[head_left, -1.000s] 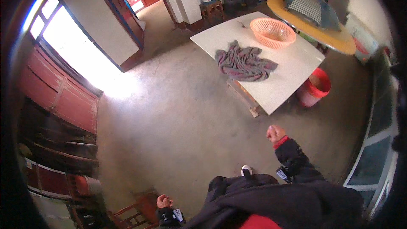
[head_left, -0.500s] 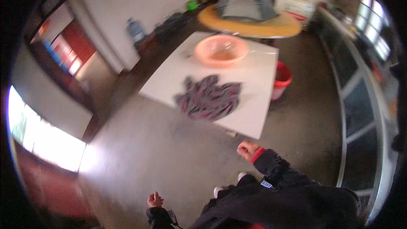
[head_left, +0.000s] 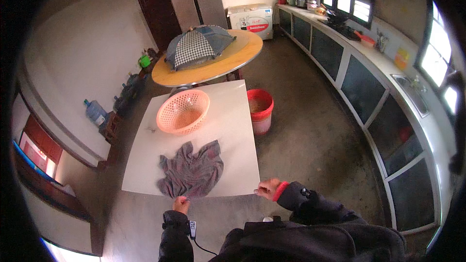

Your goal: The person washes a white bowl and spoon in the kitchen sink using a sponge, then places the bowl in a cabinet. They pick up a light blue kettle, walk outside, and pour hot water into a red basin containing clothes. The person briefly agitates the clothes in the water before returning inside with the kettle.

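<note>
A crumpled grey-and-maroon patterned cloth (head_left: 194,169) lies on the near part of a white tabletop (head_left: 235,131). My left hand (head_left: 181,205) is at the table's near edge, right by the cloth's lower end. Its fingers are curled in, and I cannot tell whether they touch the cloth. At the near right corner of the tabletop is my right hand (head_left: 270,188), closed, with its fingertips beside the corner. What it holds, if anything, is hidden. Behind the cloth sits a peach plastic colander basket (head_left: 183,112).
A red bucket (head_left: 261,111) stands on the floor right of the table. Beyond is a round wooden table (head_left: 245,51) with a checked food cover (head_left: 199,47). A long counter (head_left: 359,51) with a sink runs along the right; water jugs (head_left: 96,112) line the left wall.
My view has turned right, bringing the counter and windows into sight. The table is nearer, and both hands have come up to its near edge. The cloth remains on the tabletop.
</note>
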`<action>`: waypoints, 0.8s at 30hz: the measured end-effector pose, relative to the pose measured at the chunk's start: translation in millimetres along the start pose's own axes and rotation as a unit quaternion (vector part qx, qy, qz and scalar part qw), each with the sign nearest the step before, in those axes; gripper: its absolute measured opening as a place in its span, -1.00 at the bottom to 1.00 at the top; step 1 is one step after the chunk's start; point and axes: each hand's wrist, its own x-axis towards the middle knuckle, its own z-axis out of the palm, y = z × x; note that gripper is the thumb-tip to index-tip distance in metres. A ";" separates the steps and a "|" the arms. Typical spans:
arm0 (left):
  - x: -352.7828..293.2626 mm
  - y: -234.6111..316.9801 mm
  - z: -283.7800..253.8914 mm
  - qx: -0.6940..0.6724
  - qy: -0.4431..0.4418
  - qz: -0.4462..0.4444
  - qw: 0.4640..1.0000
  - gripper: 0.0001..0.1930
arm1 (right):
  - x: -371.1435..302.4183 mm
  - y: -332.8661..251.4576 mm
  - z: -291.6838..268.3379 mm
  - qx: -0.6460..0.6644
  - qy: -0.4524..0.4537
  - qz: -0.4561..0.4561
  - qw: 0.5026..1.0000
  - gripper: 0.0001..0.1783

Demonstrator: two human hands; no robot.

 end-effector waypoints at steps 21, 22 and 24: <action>89.9 -11.0 1.6 0.134 -0.166 -0.049 0.976 -0.52 | 221.0 -6.4 218.9 0.229 -0.204 0.281 0.909 -0.66; 87.5 -2.1 -2.7 0.137 -0.160 -0.046 0.977 -0.51 | 222.0 -8.4 216.9 0.187 -0.190 0.319 0.910 -0.68; 90.9 14.1 -7.4 0.144 -0.140 -0.039 0.979 -0.48 | 222.4 -15.3 210.0 -0.122 -0.102 0.165 0.973 -0.70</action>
